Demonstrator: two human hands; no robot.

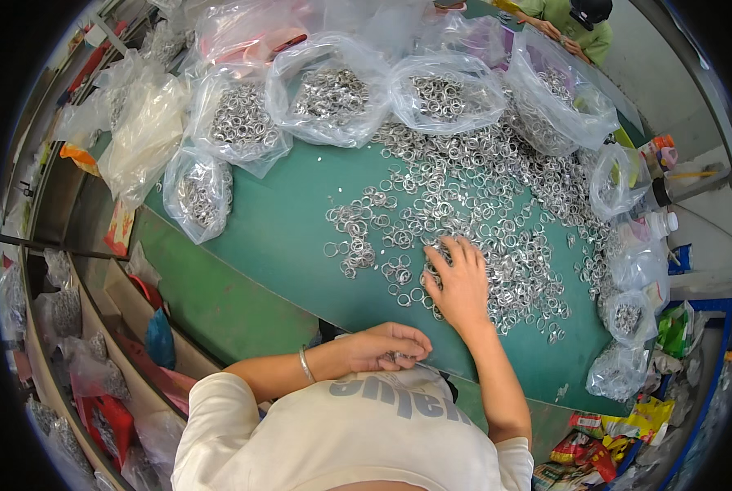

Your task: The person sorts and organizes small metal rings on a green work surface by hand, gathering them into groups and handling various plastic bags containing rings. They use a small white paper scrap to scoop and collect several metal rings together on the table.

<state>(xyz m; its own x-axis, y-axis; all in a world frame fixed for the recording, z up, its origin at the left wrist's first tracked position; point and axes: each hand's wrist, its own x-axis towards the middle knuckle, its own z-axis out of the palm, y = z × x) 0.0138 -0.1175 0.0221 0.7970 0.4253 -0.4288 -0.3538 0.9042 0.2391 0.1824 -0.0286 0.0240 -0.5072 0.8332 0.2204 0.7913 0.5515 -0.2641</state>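
A wide spread of small silvery metal rings (538, 282) covers the green table (276, 221) in front of me. My right hand (462, 282) reaches onto the near left part of this spread, palm down, its fingers apart and touching the rings. Close to my body, at the table's near edge, my left hand (389, 347) is curled with the palm turned up. Small silvery pieces that look like metal rings show between its fingers; how many it holds is hidden.
Clear plastic bags of rings, such as one bag (329, 94), line the far edge. More bags (630, 317) stand along the right. A shelf (125, 303) with bagged parts is at the left. Across the table another person (566, 31) in green works with their hands.
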